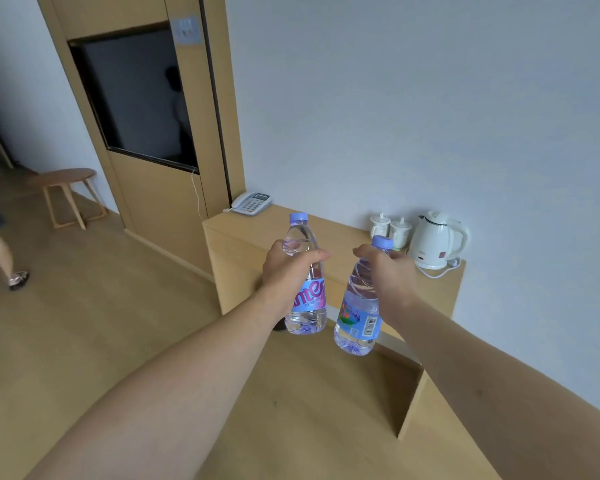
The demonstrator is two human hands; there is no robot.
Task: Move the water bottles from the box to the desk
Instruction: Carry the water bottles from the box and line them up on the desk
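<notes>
Two bottles (305,271) (359,306) — one per hand (284,268) (390,271)

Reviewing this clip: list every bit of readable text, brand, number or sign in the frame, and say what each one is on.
"nte": part of large pink lettering on the label of the left-hand bottle; the left hand covers the rest.
Right-hand bottle: barcode and small print, too small to read.
Kettle: red sticker and base mark, blurred.
Telephone: keypad and display, unreadable.

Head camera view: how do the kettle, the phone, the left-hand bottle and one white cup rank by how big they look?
1. Left-hand bottle, though it is nearest the camera
2. Kettle
3. Phone
4. Cup
</notes>
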